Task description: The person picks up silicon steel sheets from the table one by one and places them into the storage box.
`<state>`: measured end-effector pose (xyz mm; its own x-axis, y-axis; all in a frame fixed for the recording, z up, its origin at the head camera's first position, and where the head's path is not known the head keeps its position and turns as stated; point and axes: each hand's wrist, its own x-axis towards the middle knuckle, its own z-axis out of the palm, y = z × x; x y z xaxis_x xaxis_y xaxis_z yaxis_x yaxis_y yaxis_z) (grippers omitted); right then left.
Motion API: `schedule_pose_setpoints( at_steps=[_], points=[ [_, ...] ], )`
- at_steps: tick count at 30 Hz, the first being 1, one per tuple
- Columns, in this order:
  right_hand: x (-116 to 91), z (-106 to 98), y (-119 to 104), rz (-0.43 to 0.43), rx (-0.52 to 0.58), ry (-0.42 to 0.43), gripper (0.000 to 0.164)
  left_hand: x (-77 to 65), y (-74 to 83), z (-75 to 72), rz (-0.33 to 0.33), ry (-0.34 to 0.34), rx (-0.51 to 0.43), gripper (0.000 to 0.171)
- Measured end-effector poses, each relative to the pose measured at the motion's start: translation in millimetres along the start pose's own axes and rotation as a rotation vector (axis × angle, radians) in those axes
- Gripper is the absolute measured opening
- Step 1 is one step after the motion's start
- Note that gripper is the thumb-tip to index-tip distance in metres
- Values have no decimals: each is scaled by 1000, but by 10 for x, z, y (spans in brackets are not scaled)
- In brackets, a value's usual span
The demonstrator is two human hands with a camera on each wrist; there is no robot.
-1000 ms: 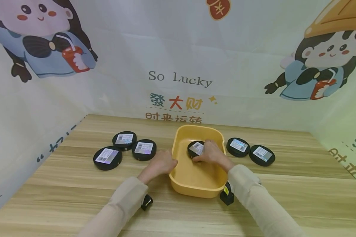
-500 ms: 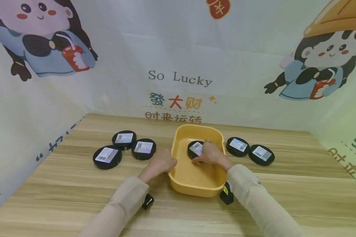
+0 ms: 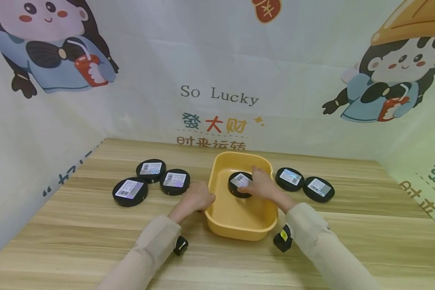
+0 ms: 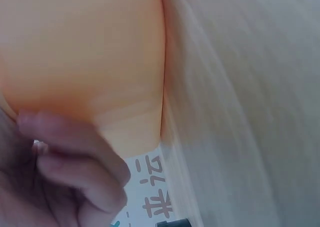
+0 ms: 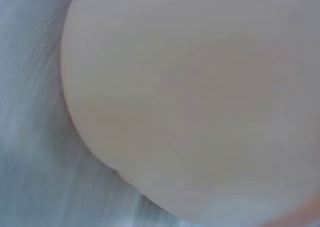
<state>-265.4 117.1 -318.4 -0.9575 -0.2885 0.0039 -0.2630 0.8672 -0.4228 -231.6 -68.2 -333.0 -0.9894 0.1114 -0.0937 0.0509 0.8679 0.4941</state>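
Observation:
A yellow plastic basin (image 3: 235, 219) stands on the wooden table, and in the left wrist view its side wall (image 4: 90, 52) fills the upper left. My left hand (image 3: 197, 197) grips the basin's left rim, with its fingers (image 4: 85, 172) curled in the left wrist view. Inside the basin lies a round black disc-shaped case (image 3: 236, 189) with a white barcode label. My right hand (image 3: 264, 186) reaches over the right rim; its fingers are spread and its thumb overlaps the disc's right edge. In the right wrist view, the basin's blurred wall (image 5: 190, 97) hides both disc and fingers.
To the left of the basin lie three similar black discs: a front one (image 3: 130, 191), a rear one (image 3: 150, 170) and one near the basin (image 3: 175, 181). Two more discs, a nearer one (image 3: 289, 179) and a farther one (image 3: 319, 189), lie to the right. A printed cloth (image 3: 293, 80) encloses the table (image 3: 366, 241).
My right hand has loosened from the disc and shifted slightly right, with its fingers spreading. More of the disc shows in the basin. The left hand keeps its hold on the rim.

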Motion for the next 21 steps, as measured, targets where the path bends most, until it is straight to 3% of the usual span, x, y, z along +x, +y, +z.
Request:
schedule_pose_setpoints(
  at_steps=[5, 11, 21],
  points=[
    [-114, -128, 55, -49, 99, 47, 75, 8, -13, 3, -17, -6, -3, 17],
    [-215, -228, 200, -81, 184, 194, 61, -2, -6, 4, -42, -13, 2, 18],
    [-397, -384, 531, -53, 190, 317, 50, -8, 15, -5, -74, -22, 5, 18]
  ],
)
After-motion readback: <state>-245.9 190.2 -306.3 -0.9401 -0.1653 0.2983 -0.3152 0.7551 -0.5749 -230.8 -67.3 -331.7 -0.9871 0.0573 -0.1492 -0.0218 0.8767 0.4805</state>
